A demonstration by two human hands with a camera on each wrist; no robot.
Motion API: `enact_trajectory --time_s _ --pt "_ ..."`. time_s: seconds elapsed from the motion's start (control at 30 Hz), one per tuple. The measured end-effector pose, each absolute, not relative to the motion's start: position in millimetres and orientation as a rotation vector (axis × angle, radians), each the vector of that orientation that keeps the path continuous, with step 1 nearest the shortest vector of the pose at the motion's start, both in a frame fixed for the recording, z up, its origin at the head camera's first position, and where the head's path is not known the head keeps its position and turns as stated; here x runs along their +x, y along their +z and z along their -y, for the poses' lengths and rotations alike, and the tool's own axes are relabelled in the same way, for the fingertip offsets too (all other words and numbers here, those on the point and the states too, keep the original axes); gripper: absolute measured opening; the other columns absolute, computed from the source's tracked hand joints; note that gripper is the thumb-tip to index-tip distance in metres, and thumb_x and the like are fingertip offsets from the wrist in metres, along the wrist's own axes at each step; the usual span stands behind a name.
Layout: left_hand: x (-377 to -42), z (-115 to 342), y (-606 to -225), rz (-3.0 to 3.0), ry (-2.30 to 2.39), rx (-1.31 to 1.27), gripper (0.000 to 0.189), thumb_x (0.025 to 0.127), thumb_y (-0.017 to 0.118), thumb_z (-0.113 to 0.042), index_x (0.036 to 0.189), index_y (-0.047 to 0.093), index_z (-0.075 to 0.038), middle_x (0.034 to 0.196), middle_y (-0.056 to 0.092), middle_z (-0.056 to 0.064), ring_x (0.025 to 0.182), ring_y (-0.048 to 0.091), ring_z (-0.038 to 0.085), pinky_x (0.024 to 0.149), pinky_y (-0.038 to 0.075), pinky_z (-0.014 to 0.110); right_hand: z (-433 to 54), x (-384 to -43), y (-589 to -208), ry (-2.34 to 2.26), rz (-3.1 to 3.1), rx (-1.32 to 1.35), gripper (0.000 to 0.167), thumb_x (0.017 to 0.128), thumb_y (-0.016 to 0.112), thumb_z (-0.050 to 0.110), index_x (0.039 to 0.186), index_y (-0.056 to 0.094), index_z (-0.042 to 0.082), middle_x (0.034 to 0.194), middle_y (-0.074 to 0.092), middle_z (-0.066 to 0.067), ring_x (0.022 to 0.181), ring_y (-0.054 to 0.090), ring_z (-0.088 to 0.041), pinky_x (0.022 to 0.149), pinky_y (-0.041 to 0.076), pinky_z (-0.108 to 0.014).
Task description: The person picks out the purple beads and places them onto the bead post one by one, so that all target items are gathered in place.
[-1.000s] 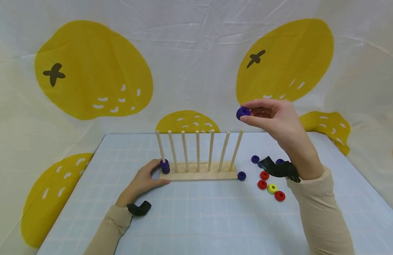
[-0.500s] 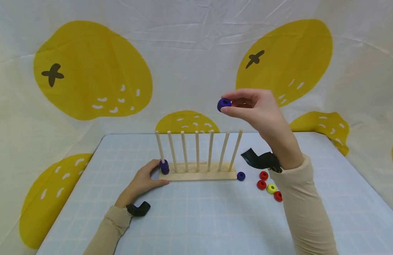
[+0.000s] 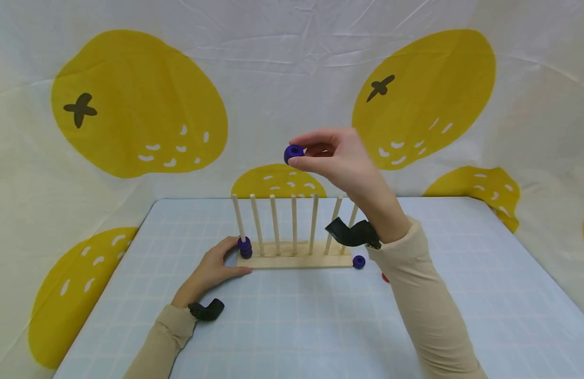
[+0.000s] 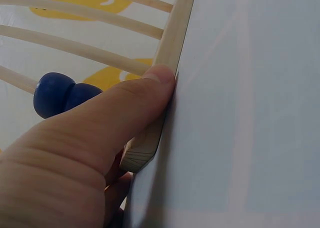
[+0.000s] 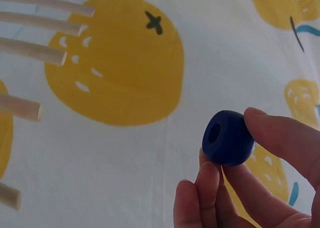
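Blue bead (image 5: 234, 139) (rounded, holed) sits pinched in right hand (image 3: 344, 159); left hand (image 3: 216, 267) grips rack (image 3: 298, 261).

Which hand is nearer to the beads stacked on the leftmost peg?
Left. The left hand grips the end of the wooden base, right beside the stacked beads; the right hand is up above the pegs, pinching another bead.

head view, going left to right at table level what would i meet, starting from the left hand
Left hand → stacked dark blue beads on the leftmost peg → six more pegs → loose dark blue bead → red bead, mostly hidden behind the right sleeve
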State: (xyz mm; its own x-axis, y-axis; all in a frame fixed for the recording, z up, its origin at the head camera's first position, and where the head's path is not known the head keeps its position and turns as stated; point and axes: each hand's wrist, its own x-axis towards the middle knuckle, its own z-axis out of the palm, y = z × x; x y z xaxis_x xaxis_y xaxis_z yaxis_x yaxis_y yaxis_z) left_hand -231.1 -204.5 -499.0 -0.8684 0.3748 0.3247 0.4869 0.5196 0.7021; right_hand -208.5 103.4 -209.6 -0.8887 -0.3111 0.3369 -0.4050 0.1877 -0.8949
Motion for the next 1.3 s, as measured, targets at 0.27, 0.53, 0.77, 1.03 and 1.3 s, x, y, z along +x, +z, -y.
enact_trajectory --time_s 0.27,0.53,0.77,1.03,1.3 --pt "-231 204 -497 2.619 -1.291 -0.747 0.071 0.07 0.092 -0.029 0.132 0.06 -0.015 0.132 0.06 0.003 0.129 0.051 0.027 0.111 0.036 0.046 -76 -217 -220 1.896 2.276 0.872 0.027 0.087 0.075 0.004 0.115 0.071 0.001 0.101 0.071 -0.013 0.088 0.067 -0.026 0.084 0.056 -0.033" --pt "-229 204 -496 2.639 -1.294 -0.732 0.07 0.071 0.091 -0.03 0.132 0.06 -0.015 0.132 0.06 0.001 0.129 0.05 0.025 0.111 0.036 0.046 -53 -225 -237 1.889 2.177 1.017 0.028 0.09 0.071 0.0 0.117 0.068 -0.004 0.106 0.069 -0.013 0.091 0.065 -0.027 0.084 0.057 -0.033" --pt "-229 204 -495 2.635 -1.336 -0.735 0.068 0.072 0.09 -0.031 0.132 0.059 -0.018 0.132 0.06 -0.001 0.13 0.05 0.023 0.112 0.036 0.045 -36 -232 -256 1.852 2.134 1.087 0.03 0.091 0.069 -0.001 0.12 0.067 -0.004 0.113 0.066 -0.013 0.098 0.063 -0.021 0.093 0.053 -0.034" --pt "-230 203 -495 2.618 -1.309 -0.745 0.069 0.071 0.091 -0.03 0.131 0.06 -0.016 0.13 0.061 0.0 0.129 0.051 0.024 0.11 0.037 0.045 -21 -235 -273 1.921 2.185 1.035 0.031 0.09 0.071 0.001 0.12 0.067 -0.004 0.113 0.066 -0.013 0.096 0.064 -0.021 0.091 0.054 -0.029" --pt "-230 204 -496 2.631 -1.307 -0.735 0.068 0.071 0.091 -0.032 0.13 0.06 -0.018 0.129 0.061 -0.003 0.128 0.052 0.022 0.11 0.038 0.043 -13 -237 -280 1.844 2.315 0.976 0.03 0.089 0.071 0.0 0.119 0.068 -0.003 0.112 0.067 -0.013 0.096 0.065 -0.019 0.09 0.053 -0.024"
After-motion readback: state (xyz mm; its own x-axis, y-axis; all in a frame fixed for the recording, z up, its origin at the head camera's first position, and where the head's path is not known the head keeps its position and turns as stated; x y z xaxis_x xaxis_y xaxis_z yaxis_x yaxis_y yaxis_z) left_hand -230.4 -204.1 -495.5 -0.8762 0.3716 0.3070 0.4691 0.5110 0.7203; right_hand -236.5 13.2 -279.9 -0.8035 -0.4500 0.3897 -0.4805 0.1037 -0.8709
